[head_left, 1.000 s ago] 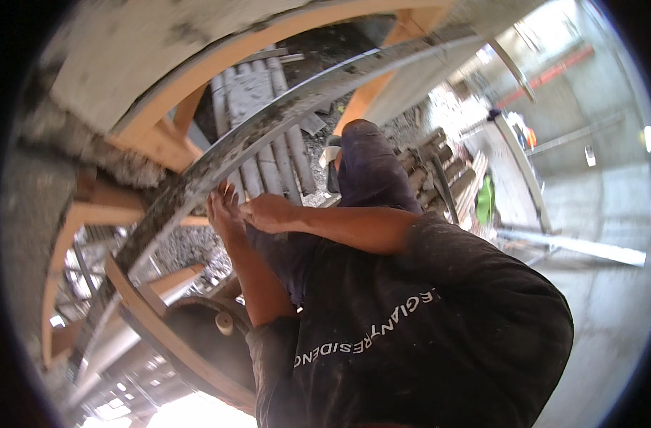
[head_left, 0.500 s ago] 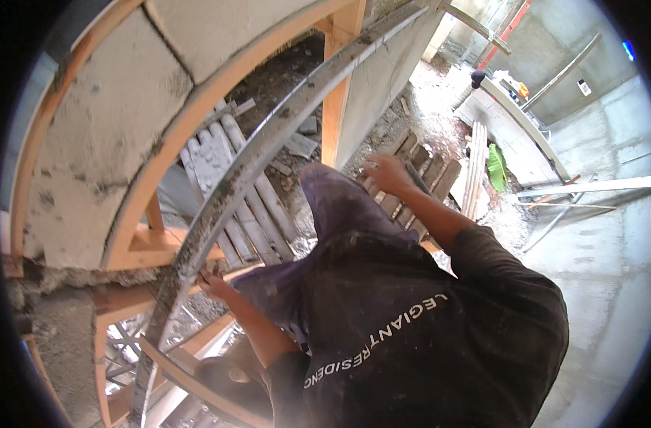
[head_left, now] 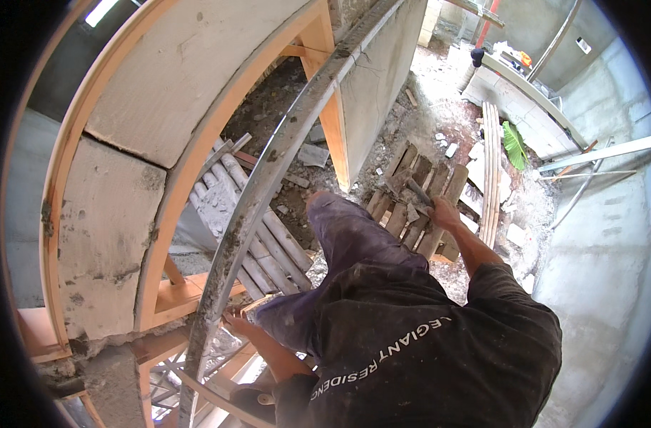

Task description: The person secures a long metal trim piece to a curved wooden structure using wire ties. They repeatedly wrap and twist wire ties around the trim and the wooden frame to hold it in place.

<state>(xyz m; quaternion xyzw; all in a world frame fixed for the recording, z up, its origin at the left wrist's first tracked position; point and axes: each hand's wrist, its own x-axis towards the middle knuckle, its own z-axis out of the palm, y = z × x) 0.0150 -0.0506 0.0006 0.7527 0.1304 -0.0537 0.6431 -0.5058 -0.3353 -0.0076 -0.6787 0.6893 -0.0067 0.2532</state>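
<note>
Over the slatted wooden pallet (head_left: 431, 187), on the right, my right hand (head_left: 445, 214) is closed round the near end of a dark bar-shaped tool (head_left: 417, 191). The tool's exact kind is unclear. At the lower left, my left hand (head_left: 237, 322) has bent fingers against the lower edge of a long, dirty metal bar (head_left: 222, 278). Its fingertips are partly hidden, and I cannot make out what they hold. My forearms reach out on both sides of my dark shirt and dusty purple trousers.
A curved-looking block wall (head_left: 115, 235) with an orange-brown wooden frame (head_left: 165, 214) rises on the left. Bamboo poles (head_left: 279, 246) carry mortar lumps. Rubble covers the ground, with long planks (head_left: 491, 171) and a green leaf (head_left: 513, 145) at right.
My right hand has drawn back to the right, from spread fingers over the pallet to a grip on the dark tool. My left hand stays by the metal bar. The view has shifted.
</note>
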